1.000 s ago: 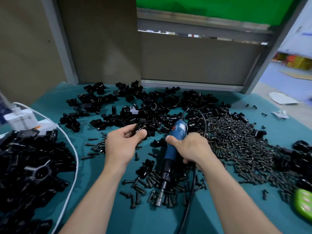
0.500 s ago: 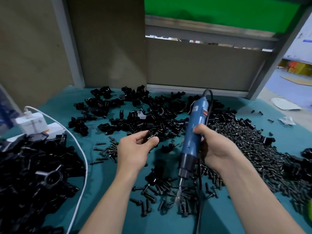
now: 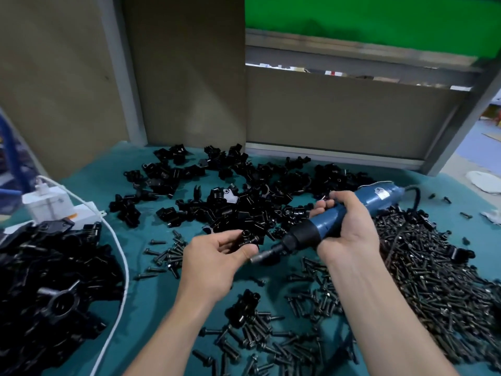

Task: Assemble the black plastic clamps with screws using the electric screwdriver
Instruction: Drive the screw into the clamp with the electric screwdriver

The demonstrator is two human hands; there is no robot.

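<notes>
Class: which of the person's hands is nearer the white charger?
Left. The left hand, pinching a clamp, is mid-table, right of the charger; the right hand, gripping the screwdriver, is farther right.

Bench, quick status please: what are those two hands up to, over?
Left hand pinches small black clamp. Right hand grips blue screwdriver, bit lying just below clamp. Nothing between them.

The electric screwdriver (image 3: 329,222) in my right hand (image 3: 349,234) is blue with a black collar. The clamp (image 3: 248,238) in my left hand (image 3: 214,256) is black. The mat (image 3: 151,294) beneath is teal.
</notes>
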